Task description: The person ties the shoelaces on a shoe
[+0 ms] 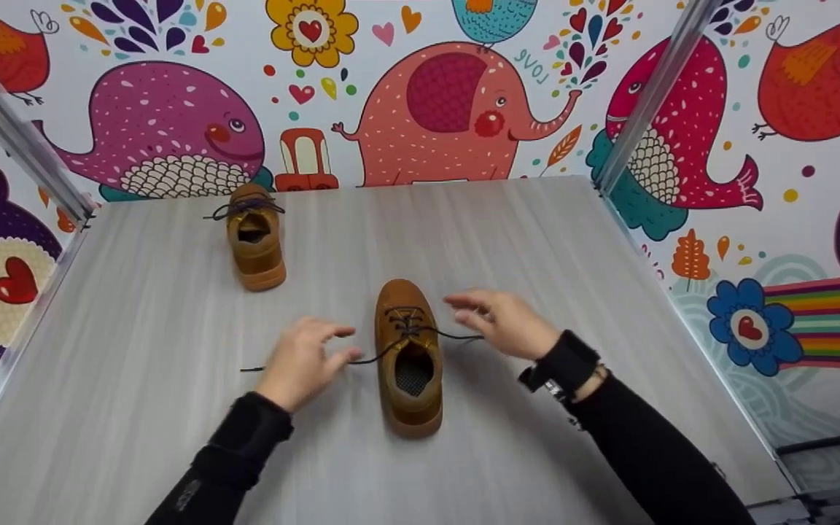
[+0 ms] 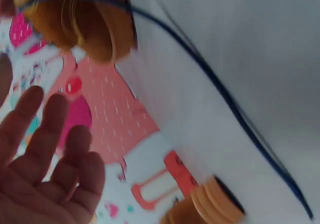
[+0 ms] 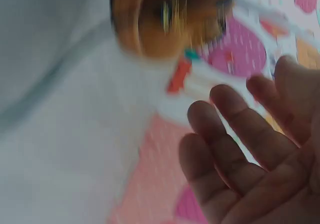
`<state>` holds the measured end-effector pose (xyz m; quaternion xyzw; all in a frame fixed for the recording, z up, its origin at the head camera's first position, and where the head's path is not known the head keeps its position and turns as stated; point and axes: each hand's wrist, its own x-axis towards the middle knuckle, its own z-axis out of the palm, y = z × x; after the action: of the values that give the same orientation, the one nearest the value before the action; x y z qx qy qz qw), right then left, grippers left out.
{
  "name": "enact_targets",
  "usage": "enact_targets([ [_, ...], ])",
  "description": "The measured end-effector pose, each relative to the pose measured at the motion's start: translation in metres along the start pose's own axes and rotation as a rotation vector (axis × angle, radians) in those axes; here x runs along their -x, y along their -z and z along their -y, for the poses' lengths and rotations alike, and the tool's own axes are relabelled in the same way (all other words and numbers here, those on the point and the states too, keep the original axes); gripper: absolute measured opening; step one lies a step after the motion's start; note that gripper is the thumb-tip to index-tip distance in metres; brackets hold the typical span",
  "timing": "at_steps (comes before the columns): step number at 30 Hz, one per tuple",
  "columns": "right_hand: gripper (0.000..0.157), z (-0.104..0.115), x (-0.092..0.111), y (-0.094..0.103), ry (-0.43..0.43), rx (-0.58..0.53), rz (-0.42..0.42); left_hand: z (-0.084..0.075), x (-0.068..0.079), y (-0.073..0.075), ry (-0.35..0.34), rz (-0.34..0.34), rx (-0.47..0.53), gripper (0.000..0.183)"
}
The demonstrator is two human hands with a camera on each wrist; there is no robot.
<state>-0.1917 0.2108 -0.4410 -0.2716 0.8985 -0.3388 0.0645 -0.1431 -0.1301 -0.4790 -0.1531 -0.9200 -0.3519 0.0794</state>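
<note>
Grey tabletop, near shoe running front-to-back, toe pointing away

You have two hands, two tan shoes, two dark laces, two black sleeves, two black wrist straps and one bench; on the printed walls, you count one elephant, two red birds, one blue bird, one yellow flower, one blue flower and one rainbow

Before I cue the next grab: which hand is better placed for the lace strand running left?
Likely the left hand: in the head view it overlaps that strand, left of the near shoe. The right hand is across the shoe, by the other strand.
</note>
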Motion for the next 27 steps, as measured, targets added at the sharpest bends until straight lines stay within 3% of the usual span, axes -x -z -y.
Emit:
enact_targets([
  [3,0.052,0.005,-0.008,-0.018,-0.045,-0.055,0.144,-0.008,-0.006,-0.016,0.028,0.159,0.033,0.042],
  [5,0.057,0.005,-0.012,-0.026,-0.066,-0.061,0.184,-0.010,-0.010,-0.023,0.052,0.243,0.080,0.041],
  [8,0.057,0.003,-0.014,-0.032,-0.083,-0.060,0.178,-0.009,-0.015,-0.025,0.076,0.327,0.131,0.036],
  [10,0.049,0.003,-0.014,-0.032,-0.078,-0.062,0.141,-0.008,-0.017,-0.022,0.065,0.337,0.136,0.031],
  [13,0.029,0.001,-0.013,-0.030,-0.030,-0.017,0.050,-0.006,-0.018,-0.017,0.000,0.262,0.074,0.019],
  [16,0.011,-0.002,-0.011,-0.029,0.047,0.126,-0.063,-0.002,-0.017,-0.016,-0.086,0.096,-0.060,0.008],
  [19,0.005,-0.007,-0.009,-0.032,0.133,0.288,-0.137,0.001,-0.016,-0.021,-0.153,-0.042,-0.208,0.008],
  [23,0.004,-0.012,-0.007,-0.039,0.216,0.376,-0.169,0.007,-0.014,-0.030,-0.213,-0.101,-0.329,0.008],
  [27,0.004,-0.014,-0.005,-0.041,0.204,0.371,-0.209,0.012,-0.013,-0.030,-0.182,-0.137,-0.324,0.005],
])
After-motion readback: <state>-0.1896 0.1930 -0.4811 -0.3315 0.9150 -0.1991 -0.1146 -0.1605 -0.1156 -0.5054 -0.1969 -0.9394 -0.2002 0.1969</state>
